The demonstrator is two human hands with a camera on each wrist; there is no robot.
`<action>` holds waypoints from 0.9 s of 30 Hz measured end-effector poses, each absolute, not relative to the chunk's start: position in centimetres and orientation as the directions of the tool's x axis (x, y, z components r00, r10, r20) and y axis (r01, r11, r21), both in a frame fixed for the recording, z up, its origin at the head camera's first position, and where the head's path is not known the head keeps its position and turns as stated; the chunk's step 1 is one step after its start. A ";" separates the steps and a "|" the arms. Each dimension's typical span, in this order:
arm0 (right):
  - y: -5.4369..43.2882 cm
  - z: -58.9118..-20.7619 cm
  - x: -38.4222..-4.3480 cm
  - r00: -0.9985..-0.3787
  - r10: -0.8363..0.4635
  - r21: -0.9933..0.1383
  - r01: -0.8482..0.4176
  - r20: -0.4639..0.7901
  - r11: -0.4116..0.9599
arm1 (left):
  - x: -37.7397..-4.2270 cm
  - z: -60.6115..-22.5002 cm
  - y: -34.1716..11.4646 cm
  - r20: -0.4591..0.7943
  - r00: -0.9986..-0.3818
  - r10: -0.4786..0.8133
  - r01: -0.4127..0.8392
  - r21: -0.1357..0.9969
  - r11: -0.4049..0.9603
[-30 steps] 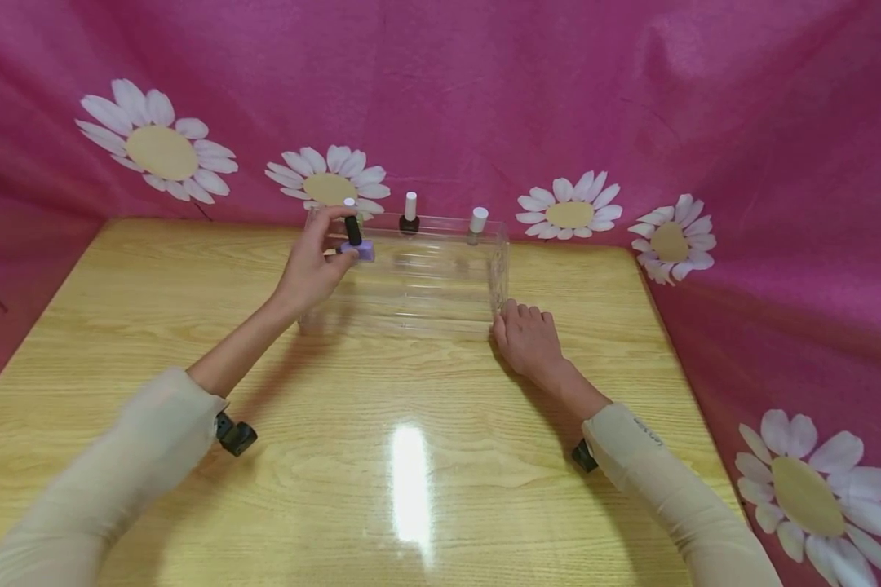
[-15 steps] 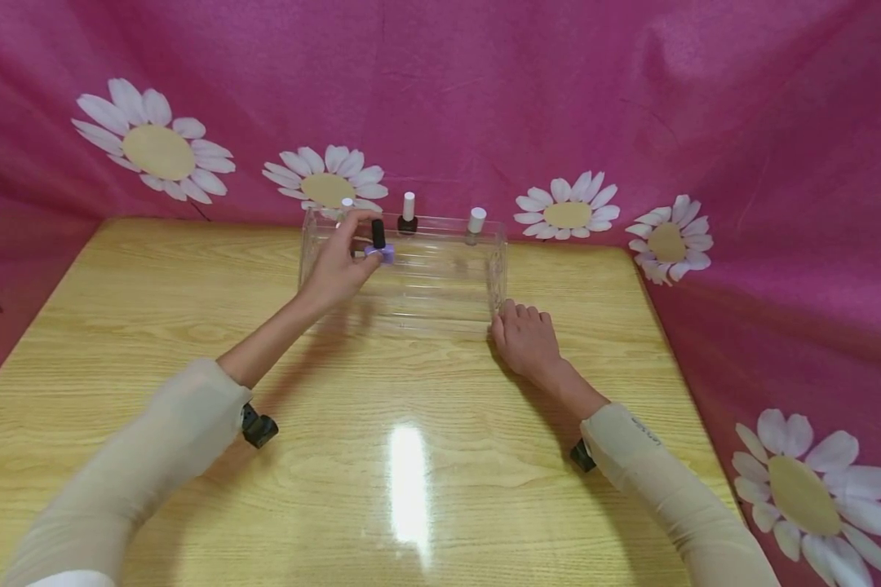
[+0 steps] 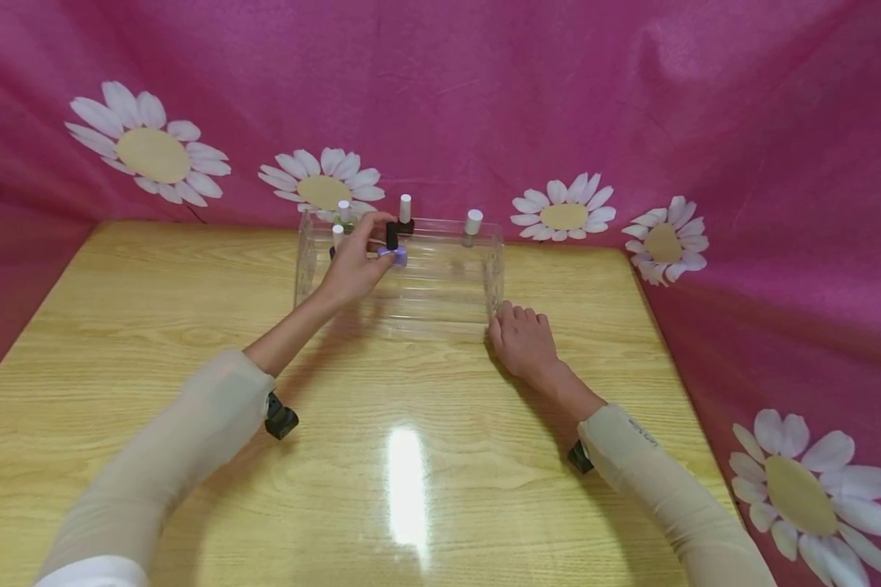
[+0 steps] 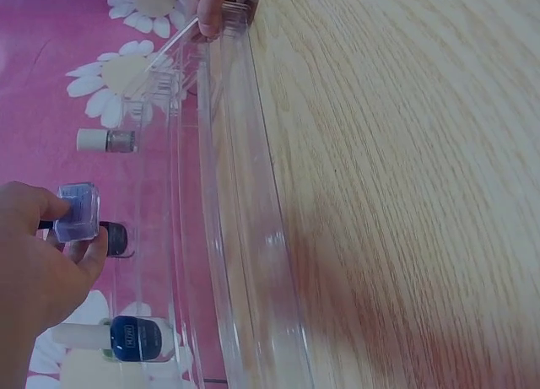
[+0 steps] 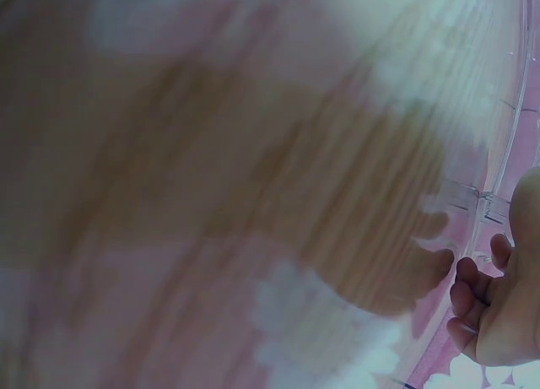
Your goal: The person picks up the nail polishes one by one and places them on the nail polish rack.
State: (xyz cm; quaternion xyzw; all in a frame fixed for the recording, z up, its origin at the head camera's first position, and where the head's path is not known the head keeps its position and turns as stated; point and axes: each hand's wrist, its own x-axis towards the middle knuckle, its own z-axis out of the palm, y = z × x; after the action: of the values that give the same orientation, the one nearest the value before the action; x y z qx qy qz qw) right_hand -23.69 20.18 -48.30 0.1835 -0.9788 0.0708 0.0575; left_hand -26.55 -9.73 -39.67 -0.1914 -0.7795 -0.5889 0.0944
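Note:
My left hand pinches a purple nail polish bottle with a black cap, held over the upper part of a clear stepped display rack. In the left wrist view the bottle's glass base faces the camera. Just behind it, on the top tier, stands a dark nail polish bottle with a white cap. At the rack's right front corner, my right hand grips the edge with curled fingers; the right wrist view shows those fingertips beside the clear plastic.
A white-capped pale nail polish bottle stands at the top tier's right. Two more white-capped bottles are at the left, one greenish and one dark blue. The wooden table meets a pink flowered cloth behind.
My left hand has carried the purple nail polish bottle rightward along the rack, uncovering the two white-capped bottles at the left. My right hand stays at the rack's corner.

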 end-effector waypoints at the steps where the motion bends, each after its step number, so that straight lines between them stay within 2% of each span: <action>1: 20.2 -48.3 -23.6 -0.926 -0.352 -0.118 -0.368 0.137 0.922 | -26.6 -39.7 -9.7 0.360 -0.913 0.192 0.399 0.884 0.242; 8: 20.2 -48.3 -23.7 -0.928 -0.343 -0.127 -0.362 0.145 0.924 | -27.4 -40.3 -9.7 0.324 -0.925 0.196 0.369 0.890 0.268; 27: 20.1 -48.6 -23.8 -0.923 -0.349 -0.122 -0.369 0.162 0.921 | -28.9 -41.6 -9.1 0.369 -0.906 0.206 0.419 0.851 0.317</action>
State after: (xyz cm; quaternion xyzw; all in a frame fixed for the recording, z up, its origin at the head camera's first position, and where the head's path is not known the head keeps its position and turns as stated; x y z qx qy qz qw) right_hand -23.84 20.14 -48.65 0.1836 -0.9777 0.0753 0.0688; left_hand -28.92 -9.11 -41.57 -0.1939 -0.8056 -0.5515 0.0964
